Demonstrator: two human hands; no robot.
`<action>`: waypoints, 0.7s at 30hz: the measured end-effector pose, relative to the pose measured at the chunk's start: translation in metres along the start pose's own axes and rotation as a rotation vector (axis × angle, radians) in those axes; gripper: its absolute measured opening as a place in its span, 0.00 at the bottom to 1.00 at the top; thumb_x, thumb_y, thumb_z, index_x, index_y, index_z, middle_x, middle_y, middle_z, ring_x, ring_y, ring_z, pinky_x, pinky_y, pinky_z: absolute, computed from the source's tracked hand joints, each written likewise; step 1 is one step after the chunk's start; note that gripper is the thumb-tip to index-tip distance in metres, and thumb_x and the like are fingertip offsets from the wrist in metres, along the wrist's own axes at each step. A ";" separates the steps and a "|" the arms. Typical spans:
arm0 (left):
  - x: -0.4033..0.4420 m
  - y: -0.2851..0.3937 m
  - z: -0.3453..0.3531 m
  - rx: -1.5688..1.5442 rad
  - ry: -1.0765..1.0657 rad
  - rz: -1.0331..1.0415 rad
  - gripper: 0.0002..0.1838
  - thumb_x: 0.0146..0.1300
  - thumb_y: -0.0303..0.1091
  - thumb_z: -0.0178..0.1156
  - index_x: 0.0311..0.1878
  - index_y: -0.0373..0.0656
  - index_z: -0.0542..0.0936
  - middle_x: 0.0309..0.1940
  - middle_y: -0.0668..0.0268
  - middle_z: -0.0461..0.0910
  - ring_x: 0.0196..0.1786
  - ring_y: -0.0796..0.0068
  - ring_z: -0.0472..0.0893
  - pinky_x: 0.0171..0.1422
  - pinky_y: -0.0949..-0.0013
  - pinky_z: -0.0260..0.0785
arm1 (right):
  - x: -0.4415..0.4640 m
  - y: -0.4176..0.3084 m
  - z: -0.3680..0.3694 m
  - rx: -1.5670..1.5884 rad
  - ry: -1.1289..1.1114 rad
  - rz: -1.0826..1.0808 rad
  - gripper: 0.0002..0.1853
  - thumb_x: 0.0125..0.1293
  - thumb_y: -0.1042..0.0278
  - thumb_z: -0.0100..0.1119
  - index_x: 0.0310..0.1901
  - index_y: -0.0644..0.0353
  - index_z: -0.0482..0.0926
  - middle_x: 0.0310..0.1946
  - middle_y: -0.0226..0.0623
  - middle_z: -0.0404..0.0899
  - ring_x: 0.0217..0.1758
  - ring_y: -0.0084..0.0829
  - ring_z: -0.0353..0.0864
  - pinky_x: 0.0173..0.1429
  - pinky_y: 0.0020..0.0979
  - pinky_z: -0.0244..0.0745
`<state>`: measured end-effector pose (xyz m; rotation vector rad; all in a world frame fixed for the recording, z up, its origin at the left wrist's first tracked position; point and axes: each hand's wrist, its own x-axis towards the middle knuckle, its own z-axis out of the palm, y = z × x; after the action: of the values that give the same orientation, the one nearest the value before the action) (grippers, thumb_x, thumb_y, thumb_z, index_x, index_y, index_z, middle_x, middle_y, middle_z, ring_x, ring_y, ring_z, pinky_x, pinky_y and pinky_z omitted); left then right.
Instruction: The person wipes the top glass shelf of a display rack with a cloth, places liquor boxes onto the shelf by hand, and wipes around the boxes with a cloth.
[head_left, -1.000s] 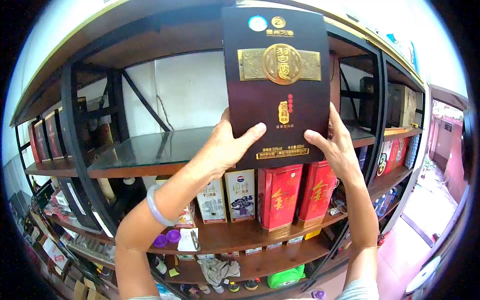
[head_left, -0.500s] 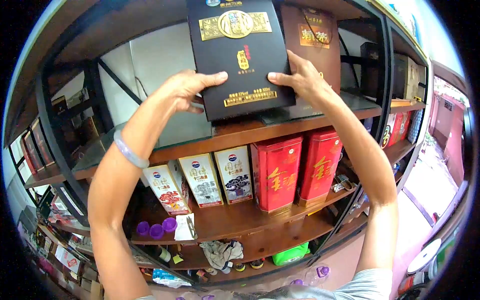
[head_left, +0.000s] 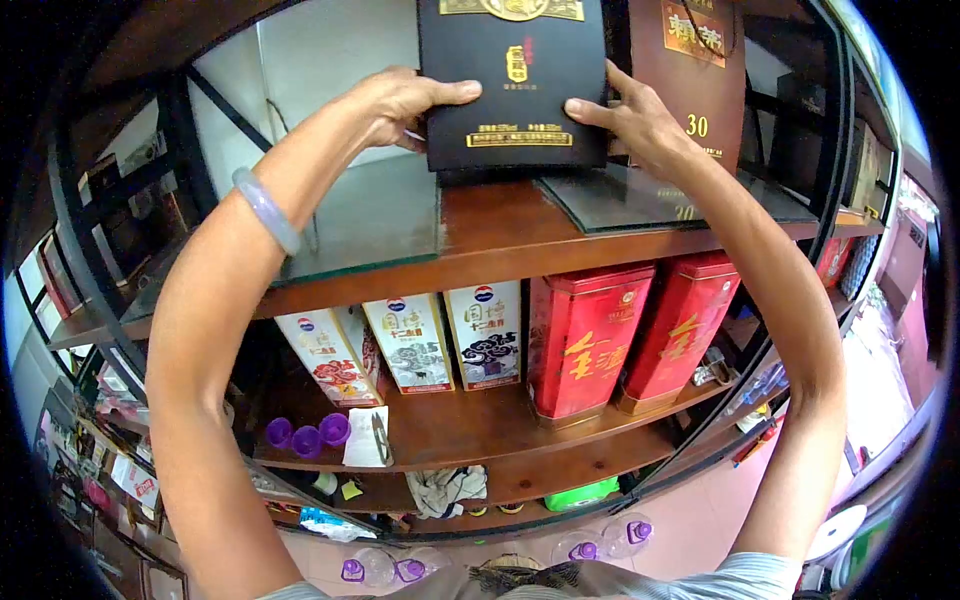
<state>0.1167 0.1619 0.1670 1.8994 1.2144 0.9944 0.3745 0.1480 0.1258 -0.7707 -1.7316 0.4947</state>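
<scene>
A black gift box (head_left: 515, 115) with gold print stands at the upper shelf, its top cut off by the view's edge. My left hand (head_left: 415, 98) grips its left side, thumb on the front face and fingers behind the edge. On the other side my right hand (head_left: 630, 115) holds it likewise, thumb on the front. Whether the box's base rests on the shelf or hangs just above it, I cannot tell. Close to my right hand stands a brown box (head_left: 690, 90) marked 30. Beneath the box lies the wooden shelf (head_left: 490, 225) between two glass panels (head_left: 370, 225).
One level down stand several white boxes (head_left: 410, 345) and two red tins (head_left: 588, 345). Purple cups (head_left: 307, 440) and a paper with tweezers (head_left: 368, 437) lie at that shelf's front. Below are a grey cloth (head_left: 447, 490), a green bag (head_left: 582, 494) and clear bottles (head_left: 628, 535).
Both hands and the black box have moved farther back over the upper shelf, and more bare wood shows in front of it. The view has shifted, cutting off the box's top.
</scene>
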 end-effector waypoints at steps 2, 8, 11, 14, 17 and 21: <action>0.002 -0.004 -0.003 -0.039 -0.001 -0.016 0.37 0.54 0.48 0.68 0.62 0.37 0.67 0.60 0.54 0.70 0.62 0.54 0.70 0.66 0.42 0.59 | 0.018 0.013 0.001 -0.162 -0.042 -0.025 0.32 0.59 0.62 0.66 0.61 0.62 0.64 0.41 0.47 0.79 0.43 0.33 0.80 0.40 0.37 0.79; 0.021 -0.041 -0.022 -0.090 0.050 0.029 0.33 0.58 0.42 0.66 0.62 0.35 0.67 0.58 0.53 0.72 0.60 0.59 0.73 0.63 0.50 0.67 | 0.045 -0.003 0.015 -0.661 -0.149 0.156 0.27 0.58 0.60 0.66 0.49 0.74 0.70 0.33 0.49 0.81 0.36 0.43 0.84 0.42 0.43 0.80; 0.017 -0.036 -0.019 0.024 0.085 -0.007 0.33 0.59 0.43 0.65 0.62 0.35 0.66 0.57 0.51 0.73 0.59 0.57 0.74 0.60 0.49 0.69 | 0.054 -0.018 0.017 -1.156 -0.232 0.122 0.21 0.59 0.59 0.64 0.39 0.74 0.77 0.34 0.53 0.82 0.39 0.45 0.84 0.48 0.42 0.79; 0.025 -0.039 -0.024 0.085 0.046 0.011 0.33 0.61 0.46 0.63 0.63 0.37 0.66 0.56 0.51 0.73 0.58 0.56 0.74 0.58 0.48 0.69 | 0.038 -0.016 -0.005 -1.149 -0.099 -0.160 0.16 0.58 0.57 0.63 0.35 0.65 0.83 0.33 0.53 0.82 0.41 0.47 0.83 0.49 0.43 0.77; 0.021 -0.032 -0.021 0.052 0.026 -0.022 0.34 0.63 0.42 0.61 0.66 0.36 0.60 0.62 0.53 0.68 0.62 0.56 0.70 0.63 0.44 0.66 | -0.013 -0.040 -0.020 -0.925 -0.068 -0.126 0.14 0.57 0.62 0.62 0.35 0.67 0.83 0.31 0.53 0.81 0.39 0.48 0.83 0.46 0.41 0.76; 0.028 -0.038 -0.026 0.038 0.009 -0.018 0.35 0.63 0.43 0.61 0.67 0.37 0.58 0.63 0.51 0.66 0.64 0.54 0.68 0.64 0.42 0.64 | -0.036 -0.022 -0.077 -1.031 0.099 0.138 0.20 0.54 0.54 0.66 0.40 0.64 0.83 0.39 0.54 0.81 0.42 0.50 0.81 0.49 0.44 0.76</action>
<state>0.0865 0.2046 0.1547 1.9113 1.2620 0.9782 0.4483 0.1026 0.1380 -1.6001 -1.7970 -0.4113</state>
